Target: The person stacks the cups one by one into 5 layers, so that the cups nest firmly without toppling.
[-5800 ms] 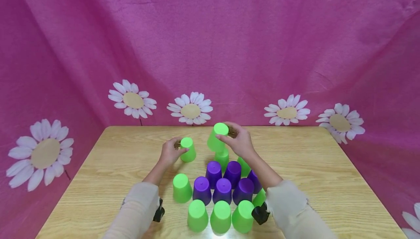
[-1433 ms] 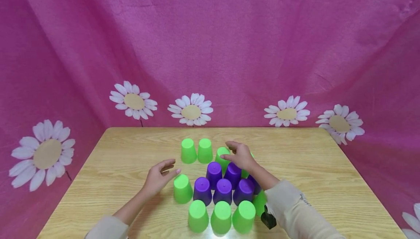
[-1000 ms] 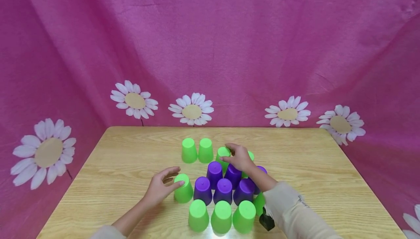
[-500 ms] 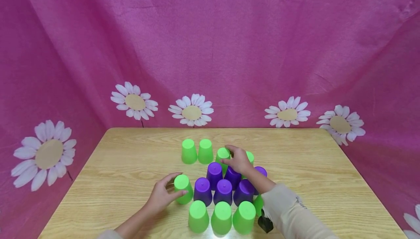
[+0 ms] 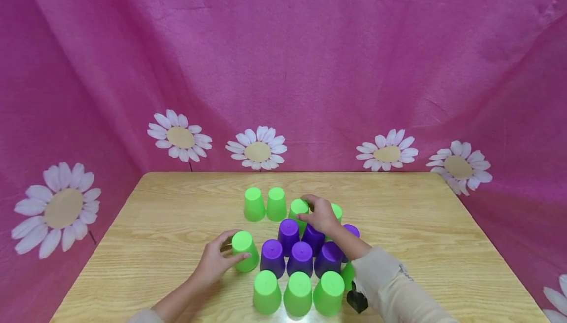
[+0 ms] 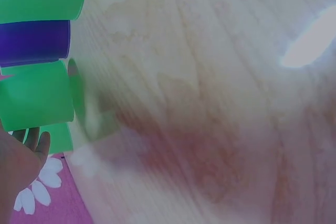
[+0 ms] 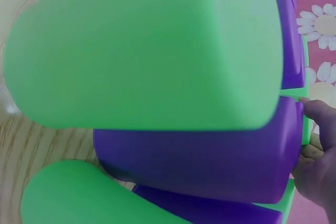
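Upside-down plastic cups, green and purple, stand on the table. My left hand (image 5: 213,263) grips a green cup (image 5: 245,250) at the left of the group, thumb on the near side. In the left wrist view this cup (image 6: 37,95) hangs sideways in the picture, a gap and its reflection between rim and tabletop. My right hand (image 5: 322,217) holds another green cup (image 5: 298,209) behind the purple cups, thumb and fingers on its sides. In the right wrist view the right hand (image 7: 321,156) is partly hidden behind a purple cup (image 7: 210,161).
Several purple cups (image 5: 299,260) stand close together in the middle, with three green cups (image 5: 298,293) in front. Two green cups (image 5: 276,205) stand at the back left. More green cups (image 5: 347,276) are partly covered by the right arm. A pink curtain (image 5: 283,67) hangs behind the table (image 5: 155,224).
The right hand has set a green cup beside the back-left one and moved to another. The left hand left the back cup, came nearer, took the front-left green cup and raised it slightly.
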`<state>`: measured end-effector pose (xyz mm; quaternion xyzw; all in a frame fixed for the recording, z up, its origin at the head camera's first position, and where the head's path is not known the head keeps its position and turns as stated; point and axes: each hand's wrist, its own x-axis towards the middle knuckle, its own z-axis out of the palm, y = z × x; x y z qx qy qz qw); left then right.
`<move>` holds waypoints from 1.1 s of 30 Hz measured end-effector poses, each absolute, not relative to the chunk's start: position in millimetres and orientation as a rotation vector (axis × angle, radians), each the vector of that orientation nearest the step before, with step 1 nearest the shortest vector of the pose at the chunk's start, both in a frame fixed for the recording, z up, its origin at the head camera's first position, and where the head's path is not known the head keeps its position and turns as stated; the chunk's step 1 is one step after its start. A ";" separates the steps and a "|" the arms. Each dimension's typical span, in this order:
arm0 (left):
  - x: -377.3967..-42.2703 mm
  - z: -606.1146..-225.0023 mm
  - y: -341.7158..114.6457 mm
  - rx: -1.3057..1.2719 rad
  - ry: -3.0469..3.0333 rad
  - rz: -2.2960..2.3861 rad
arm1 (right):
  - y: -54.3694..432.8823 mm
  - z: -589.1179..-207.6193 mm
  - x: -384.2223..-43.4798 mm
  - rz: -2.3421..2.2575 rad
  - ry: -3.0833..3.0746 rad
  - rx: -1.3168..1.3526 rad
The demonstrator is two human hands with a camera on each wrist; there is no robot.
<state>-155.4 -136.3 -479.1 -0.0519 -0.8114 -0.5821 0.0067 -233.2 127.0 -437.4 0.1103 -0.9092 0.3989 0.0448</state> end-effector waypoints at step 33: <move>-193.5 -425.5 -129.3 -0.251 -2.461 -1.663 | 141.8 -399.4 -233.2 1.352 -2.681 0.395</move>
